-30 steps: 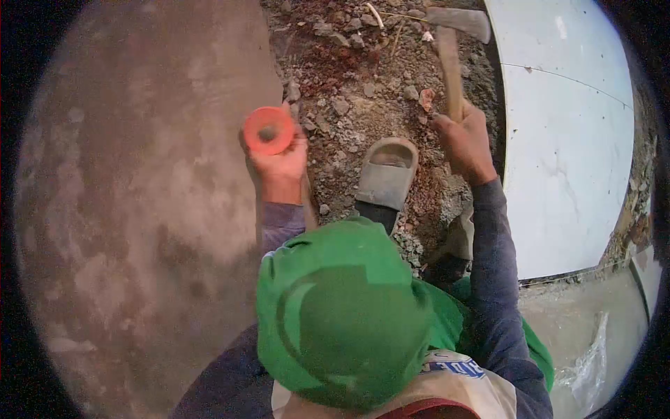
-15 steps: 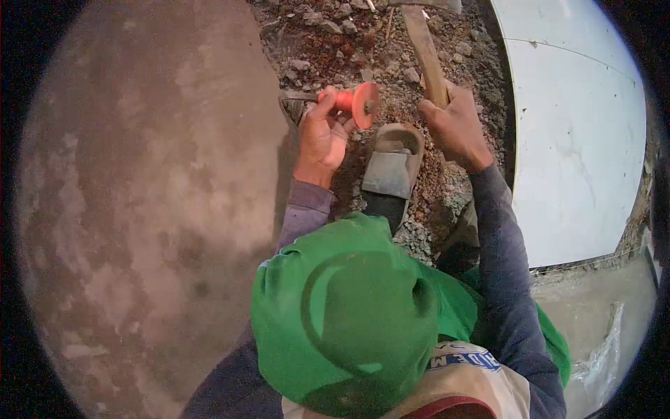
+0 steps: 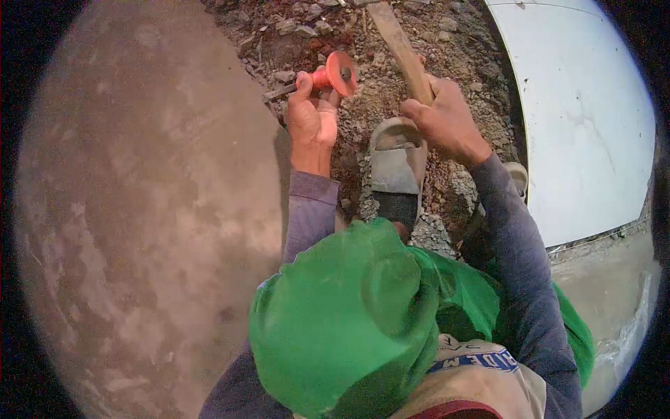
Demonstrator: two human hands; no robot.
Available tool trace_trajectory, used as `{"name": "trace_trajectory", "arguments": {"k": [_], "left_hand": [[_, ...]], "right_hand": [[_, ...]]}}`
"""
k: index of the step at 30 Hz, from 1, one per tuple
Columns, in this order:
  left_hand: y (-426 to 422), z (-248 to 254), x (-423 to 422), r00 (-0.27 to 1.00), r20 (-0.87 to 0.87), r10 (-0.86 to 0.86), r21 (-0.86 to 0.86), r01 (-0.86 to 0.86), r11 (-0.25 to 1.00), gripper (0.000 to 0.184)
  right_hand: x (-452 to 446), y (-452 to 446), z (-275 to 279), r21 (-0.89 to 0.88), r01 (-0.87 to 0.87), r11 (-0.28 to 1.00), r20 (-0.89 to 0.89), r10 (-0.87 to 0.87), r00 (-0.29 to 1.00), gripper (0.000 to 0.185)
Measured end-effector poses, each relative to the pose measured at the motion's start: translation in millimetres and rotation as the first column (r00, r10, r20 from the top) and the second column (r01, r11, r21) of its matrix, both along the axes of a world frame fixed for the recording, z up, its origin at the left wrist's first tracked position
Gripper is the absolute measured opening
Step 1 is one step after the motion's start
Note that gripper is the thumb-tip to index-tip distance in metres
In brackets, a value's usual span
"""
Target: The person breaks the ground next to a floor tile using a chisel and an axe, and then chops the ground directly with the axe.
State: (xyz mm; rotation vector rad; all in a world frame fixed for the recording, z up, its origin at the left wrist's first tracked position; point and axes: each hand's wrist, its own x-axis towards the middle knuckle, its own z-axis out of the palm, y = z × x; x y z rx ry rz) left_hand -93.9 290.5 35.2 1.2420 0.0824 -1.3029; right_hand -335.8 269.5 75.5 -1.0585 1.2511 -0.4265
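Shirt: pale front with blue lettering (image 3: 474,387), at the bottom edge.
Trousers: green (image 3: 335,314), one bent knee fills the lower middle.
Sleeves: dark grey-purple; left sleeve (image 3: 310,213) and right sleeve (image 3: 520,230) reach forward on either side of the knee.
Left hand (image 3: 312,124): palm up, thumb and fingers pinching the orange grip of a chisel.
Chisel (image 3: 341,73): in left hand, above ground at the slab edge; round orange guard faces right, metal shank points left and slightly down. Can't tell if the tip touches anything.
Right hand (image 3: 448,120): fingers wrapped tight around the hammer handle.
Hammer (image 3: 400,47): wooden handle slants up-left; head mostly cut off by top edge.
Sandal (image 3: 398,164): grey, on a foot, between the hands and lower down; part of another shows beside right sleeve.
Ground: loose rubble (image 3: 289,28), broken stones, reddish-brown soil.
Slab (image 3: 153,209): smooth, brownish, left of rubble.
Panel (image 3: 590,129): white, flat, right of rubble.
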Motion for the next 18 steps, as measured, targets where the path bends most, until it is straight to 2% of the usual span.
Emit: {"name": "trace_trajectory", "arguments": {"k": [2, 5, 7, 8, 9, 10, 11, 12, 13, 14, 15, 16, 18], "left_hand": [[-2, -7, 0, 1.0, -0.007, 0.014, -0.024, -0.014, 1.0, 0.013], [-8, -20, 5, 0.998, -0.019, 0.053, -0.074, -0.054, 0.996, 0.012], [-18, -15, -2, 0.997, -0.016, 0.082, -0.077, -0.083, 0.994, 0.011], [-17, -29, 5, 0.994, -0.084, 0.071, -0.179, -0.085, 0.98, 0.012], [-17, -27, 4, 0.991, -0.077, 0.11, -0.154, -0.121, 0.981, 0.011], [-20, -25, 1, 0.987, -0.072, 0.143, -0.134, -0.152, 0.979, 0.011], [-27, -22, -2, 0.983, -0.07, 0.172, -0.118, -0.179, 0.977, 0.01], [-23, -36, 7, 0.99, -0.121, 0.079, -0.255, -0.108, 0.961, 0.008], [-28, -37, 8, 0.993, -0.071, 0.09, -0.224, -0.104, 0.969, 0.007], [-31, -35, 7, 0.995, -0.02, 0.097, -0.186, -0.099, 0.978, 0.006], [-32, -37, 11, 0.994, 0.039, 0.107, -0.149, -0.1, 0.984, 0.004], [-18, -65, 31, 0.988, 0.03, 0.153, -0.109, -0.149, 0.983, 0.004], [-28, -54, 33, 0.965, -0.095, 0.244, -0.071, -0.251, 0.965, 0.006]], "right_hand": [[-3, -2, 9, 0.155, 0.012, 0.988, -0.007, -0.011, 1.0, 0.029], [-23, -11, 9, -0.083, 0.14, 0.987, -0.027, -0.142, 0.989, 0.023], [-37, -30, 41, 0.141, 0.413, 0.9, 0.116, -0.429, 0.896, 0.021], [-46, -40, 35, 0.164, 0.541, 0.825, 0.289, -0.565, 0.773, 0.02], [-48, -53, 35, 0.215, 0.651, 0.728, 0.444, -0.666, 0.599, 0.02], [-43, -61, 36, 0.317, 0.738, 0.595, 0.546, -0.751, 0.371, 0.021], [-32, -51, 20, 0.348, 0.732, 0.586, 0.618, -0.73, 0.291, 0.019], [-7, -22, 4, 0.105, 0.645, 0.757, 0.452, -0.614, 0.647, 0.017], [18, 7, -11, -0.16, 0.398, 0.903, 0.095, -0.387, 0.917, 0.016], [44, 36, -26, -0.303, 0.114, 0.946, -0.232, -0.19, 0.954, 0.017], [54, 43, -4, 0.031, -0.175, 0.984, -0.103, 0.178, 0.979, 0.021], [53, 41, 0, 0.008, -0.148, 0.989, -0.003, 0.149, 0.989, 0.021], [42, 23, -3, -0.06, -0.112, 0.992, 0.183, 0.121, 0.975, 0.022]]}}
